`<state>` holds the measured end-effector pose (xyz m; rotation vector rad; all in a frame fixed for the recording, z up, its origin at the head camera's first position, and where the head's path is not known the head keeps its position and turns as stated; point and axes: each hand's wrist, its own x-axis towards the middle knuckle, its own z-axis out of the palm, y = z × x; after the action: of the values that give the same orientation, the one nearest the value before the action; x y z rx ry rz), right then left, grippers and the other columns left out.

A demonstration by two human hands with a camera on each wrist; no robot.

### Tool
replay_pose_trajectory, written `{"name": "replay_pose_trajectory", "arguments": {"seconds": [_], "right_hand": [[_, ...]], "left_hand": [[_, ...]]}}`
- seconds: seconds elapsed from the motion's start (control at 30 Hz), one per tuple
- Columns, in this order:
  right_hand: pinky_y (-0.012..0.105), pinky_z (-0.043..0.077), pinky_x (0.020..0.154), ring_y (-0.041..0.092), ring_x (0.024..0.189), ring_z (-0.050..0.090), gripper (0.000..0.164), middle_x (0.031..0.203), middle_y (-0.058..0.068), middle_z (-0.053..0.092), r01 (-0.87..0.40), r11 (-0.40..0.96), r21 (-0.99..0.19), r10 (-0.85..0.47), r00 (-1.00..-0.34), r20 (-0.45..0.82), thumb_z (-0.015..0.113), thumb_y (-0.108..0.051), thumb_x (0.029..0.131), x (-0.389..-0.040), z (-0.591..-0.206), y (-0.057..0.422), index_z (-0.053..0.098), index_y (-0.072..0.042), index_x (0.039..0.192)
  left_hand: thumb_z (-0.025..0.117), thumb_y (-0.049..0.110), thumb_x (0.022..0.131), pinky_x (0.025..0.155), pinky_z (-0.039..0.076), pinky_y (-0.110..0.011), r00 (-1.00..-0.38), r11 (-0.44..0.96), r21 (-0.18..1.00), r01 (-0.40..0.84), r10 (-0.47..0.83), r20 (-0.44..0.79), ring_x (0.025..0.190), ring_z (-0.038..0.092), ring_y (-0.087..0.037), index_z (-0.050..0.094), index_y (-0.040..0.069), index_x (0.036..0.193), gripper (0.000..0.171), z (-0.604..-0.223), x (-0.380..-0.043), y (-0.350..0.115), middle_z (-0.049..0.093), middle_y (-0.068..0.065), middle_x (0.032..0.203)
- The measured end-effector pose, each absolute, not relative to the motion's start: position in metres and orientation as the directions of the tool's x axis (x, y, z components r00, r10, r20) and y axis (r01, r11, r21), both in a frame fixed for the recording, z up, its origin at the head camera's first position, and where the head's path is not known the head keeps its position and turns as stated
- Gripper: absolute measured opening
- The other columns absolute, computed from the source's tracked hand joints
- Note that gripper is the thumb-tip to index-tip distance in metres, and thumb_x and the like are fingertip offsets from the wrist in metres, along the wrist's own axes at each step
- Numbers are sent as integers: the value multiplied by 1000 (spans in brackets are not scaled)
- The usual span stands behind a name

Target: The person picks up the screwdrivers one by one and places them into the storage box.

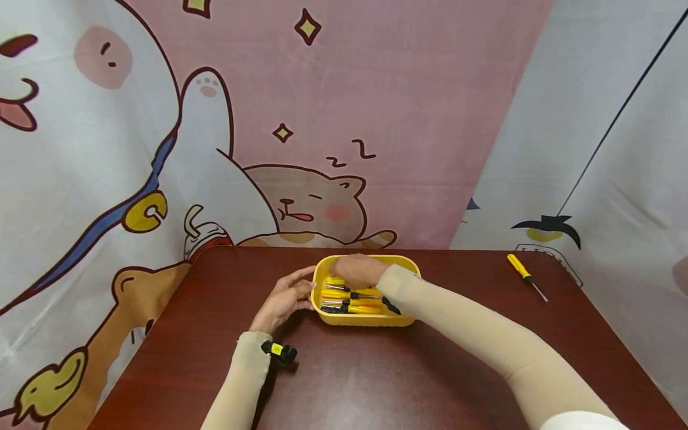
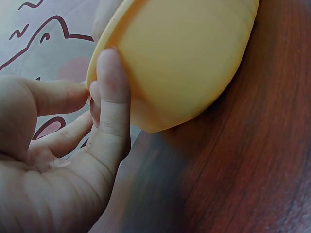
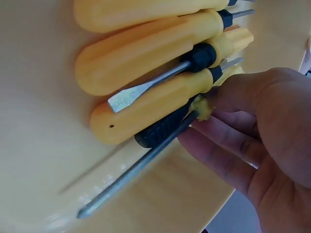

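A yellow plastic basket (image 1: 365,321) stands near the table's far edge with several yellow-and-black screwdrivers lying in it. At its left end, my left hand (image 1: 282,301) holds the rim; the left wrist view shows the thumb (image 2: 112,80) on the basket's wall and fingers at the rim's other side. My right hand (image 1: 359,270) reaches over the basket's far side. In the right wrist view its fingers pinch a screwdriver (image 3: 138,167) near the yellow handle, its long grey shaft slanting away. Beside it lie more screwdrivers (image 3: 150,53) with thick yellow handles; my hand hides the held one's grip.
One more yellow-handled screwdriver (image 1: 518,267) lies on the dark red-brown table (image 1: 344,376) at the far right, outside the basket. A cartoon-printed cloth (image 1: 408,119) hangs behind the table and along its sides.
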<state>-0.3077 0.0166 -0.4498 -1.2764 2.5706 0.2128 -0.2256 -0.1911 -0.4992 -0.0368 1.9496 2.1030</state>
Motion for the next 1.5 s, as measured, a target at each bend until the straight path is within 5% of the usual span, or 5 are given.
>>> {"name": "replay_pose_trajectory", "arguments": {"seconds": [0.33, 0.57, 0.9, 1.17, 1.5], "right_hand": [[25, 54, 79, 14, 80, 56, 24, 91, -4, 61, -760, 649, -4, -718, -612, -331, 63, -6, 99, -306, -450, 17, 66, -16, 121], [29, 58, 91, 13, 91, 61, 44, 126, -2, 69, -723, 690, -39, -686, -637, -352, 65, -14, 99, -307, -446, 21, 60, -21, 142], [31, 56, 83, 12, 82, 60, 44, 112, -1, 72, -744, 665, -68, -723, -618, -309, 67, -30, 99, -309, -438, 27, 61, -21, 141], [41, 51, 109, 17, 122, 61, 55, 140, 1, 64, -750, 654, -101, -741, -607, -288, 67, -46, 97, -306, -435, 36, 55, -26, 147], [46, 39, 121, 23, 145, 46, 64, 160, 2, 46, -740, 654, -155, -749, -605, -271, 65, -53, 96, -299, -432, 49, 46, -30, 153]], "left_hand": [[60, 9, 102, 67, 61, -31, -961, -50, 975, -215, 186, -203, 82, 67, -20, 51, 16, 149, 49, -498, -226, -189, 63, -26, 123], [60, 8, 101, 67, 62, -32, -962, -52, 973, -226, 169, -215, 82, 67, -21, 54, 18, 148, 47, -498, -225, -190, 64, -25, 123], [60, 8, 102, 67, 61, -31, -962, -53, 975, -216, 184, -203, 83, 67, -20, 51, 15, 149, 49, -500, -226, -190, 62, -27, 124], [61, 9, 101, 67, 62, -31, -960, -53, 974, -221, 185, -208, 82, 67, -20, 51, 15, 150, 50, -500, -227, -190, 63, -25, 123], [62, 9, 101, 67, 62, -31, -964, -55, 974, -222, 160, -211, 80, 67, -20, 53, 16, 148, 48, -499, -226, -190, 66, -22, 118]]}}
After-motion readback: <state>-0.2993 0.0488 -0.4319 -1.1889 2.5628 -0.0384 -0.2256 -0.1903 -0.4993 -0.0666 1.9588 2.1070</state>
